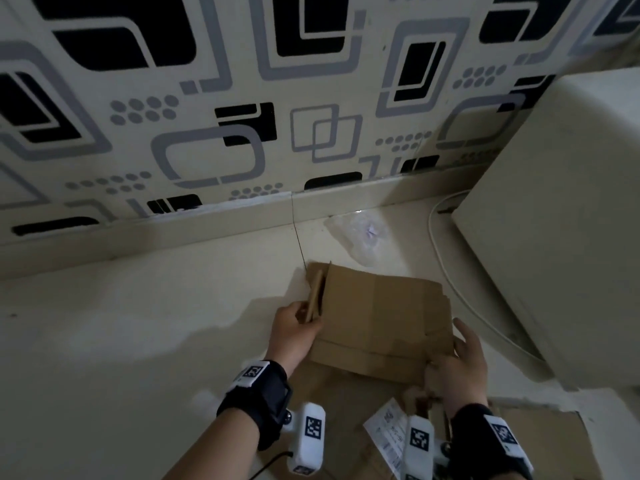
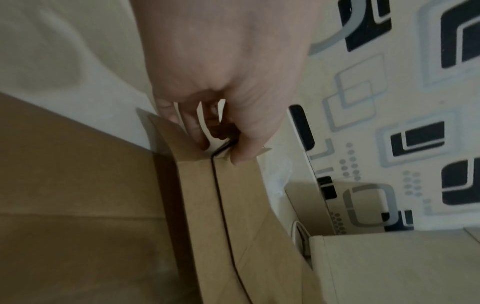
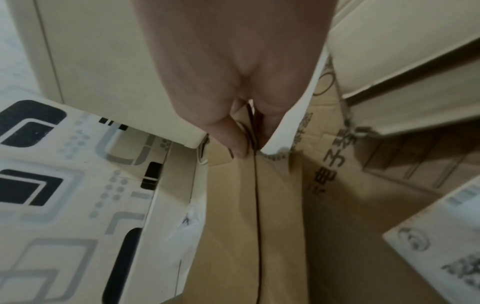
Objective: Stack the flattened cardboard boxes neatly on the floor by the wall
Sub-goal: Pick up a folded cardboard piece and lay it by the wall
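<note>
Left hand [image 1: 294, 329]: pinched flattened box [image 1: 377, 313] edge
Right hand [image 1: 462, 362]: gripped opposite edge
Risk: loose flap [image 1: 316, 296] could spring open, leaving the stack skewed

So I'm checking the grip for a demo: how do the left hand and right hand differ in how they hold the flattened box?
The left hand grips the flattened box at its left edge, round an upturned flap; the right hand pinches the near right corner. The left hand's fingers are curled; the right hand's fingers reach forward along the right edge. Both hold the same box, thumb on one face, fingers on the other.
</note>
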Available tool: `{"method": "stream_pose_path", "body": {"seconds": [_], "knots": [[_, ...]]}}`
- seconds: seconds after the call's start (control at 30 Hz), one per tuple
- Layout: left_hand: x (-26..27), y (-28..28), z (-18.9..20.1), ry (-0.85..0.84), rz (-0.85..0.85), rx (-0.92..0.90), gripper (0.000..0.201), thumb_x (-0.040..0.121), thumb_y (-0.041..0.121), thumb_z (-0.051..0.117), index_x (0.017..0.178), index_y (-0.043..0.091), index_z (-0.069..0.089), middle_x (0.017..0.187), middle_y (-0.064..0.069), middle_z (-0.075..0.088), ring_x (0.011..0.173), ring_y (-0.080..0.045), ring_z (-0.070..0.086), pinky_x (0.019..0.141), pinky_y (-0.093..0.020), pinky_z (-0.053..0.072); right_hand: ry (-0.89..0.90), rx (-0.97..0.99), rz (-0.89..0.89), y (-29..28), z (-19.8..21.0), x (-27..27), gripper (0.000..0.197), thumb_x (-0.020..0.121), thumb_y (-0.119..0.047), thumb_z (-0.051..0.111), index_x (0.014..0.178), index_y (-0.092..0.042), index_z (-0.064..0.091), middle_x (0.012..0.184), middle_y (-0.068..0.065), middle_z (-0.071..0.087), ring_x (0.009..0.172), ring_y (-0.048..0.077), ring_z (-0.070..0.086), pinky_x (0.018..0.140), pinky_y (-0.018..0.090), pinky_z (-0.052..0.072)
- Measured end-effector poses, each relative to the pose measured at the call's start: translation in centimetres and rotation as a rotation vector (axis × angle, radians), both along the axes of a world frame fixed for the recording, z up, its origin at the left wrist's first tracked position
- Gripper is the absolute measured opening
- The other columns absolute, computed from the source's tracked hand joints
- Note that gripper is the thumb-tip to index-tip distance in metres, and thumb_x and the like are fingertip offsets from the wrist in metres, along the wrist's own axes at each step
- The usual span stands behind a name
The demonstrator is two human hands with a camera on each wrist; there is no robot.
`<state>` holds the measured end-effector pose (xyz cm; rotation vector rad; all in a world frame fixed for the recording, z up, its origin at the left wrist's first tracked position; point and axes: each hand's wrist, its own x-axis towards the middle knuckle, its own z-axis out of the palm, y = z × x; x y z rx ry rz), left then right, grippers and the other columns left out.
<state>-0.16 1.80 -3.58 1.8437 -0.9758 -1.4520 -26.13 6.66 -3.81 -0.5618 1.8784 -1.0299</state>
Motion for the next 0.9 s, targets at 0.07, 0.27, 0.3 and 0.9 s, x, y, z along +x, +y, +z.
{"method": "stream_pose_path", "body": {"seconds": [0.07,0.27,0.3,0.9], "knots": [[1.7,0.3,0.4,0.056,0.076,-0.027,0.013,0.09,0.014,0.066,0.099,0.019,0.075,0.101,-0.009,0.079,0.094,-0.026,0.075,0.087,-0.047,0.06,-0.038,-0.054,0.015,-0.9,0.4,1.3,0.073,0.086,0.018,0.056,0.146,-0.023,0.05,0.13,0.01,0.069,0.113,0.029,0.068,0.077,0.036,0.055],[10.0,1.5,1.6,0.027,0.272,-0.11,0.015,0.094,0.012,0.064,0.105,0.009,0.074,0.104,-0.015,0.077,0.096,-0.029,0.073,0.084,-0.043,0.06,-0.073,-0.21,0.271,-4.2,1.3,8.5,0.05,0.088,-0.004,0.075,0.13,-0.029,0.06,0.117,0.007,0.073,0.109,0.024,0.068,0.074,0.036,0.058],[11.7,1.7,1.5,-0.001,0.296,-0.11,0.016,0.093,0.013,0.064,0.105,0.005,0.072,0.104,-0.02,0.076,0.097,-0.033,0.072,0.085,-0.046,0.058,-0.069,-0.213,0.335,-4.7,1.1,10.1,0.051,0.09,-0.01,0.075,0.13,-0.035,0.059,0.119,0.008,0.072,0.111,0.027,0.068,0.077,0.042,0.062],[27.4,4.8,-2.2,-0.06,0.391,-0.229,0.075,0.091,-0.001,0.066,0.154,0.029,0.04,0.153,0.003,0.047,0.141,-0.016,0.04,0.112,-0.039,0.037,-0.05,-0.16,0.664,-8.9,-1.7,28.0,0.039,0.094,0.0,0.059,0.126,-0.021,0.064,0.113,-0.001,0.07,0.099,0.024,0.072,0.087,0.039,0.061]]}}
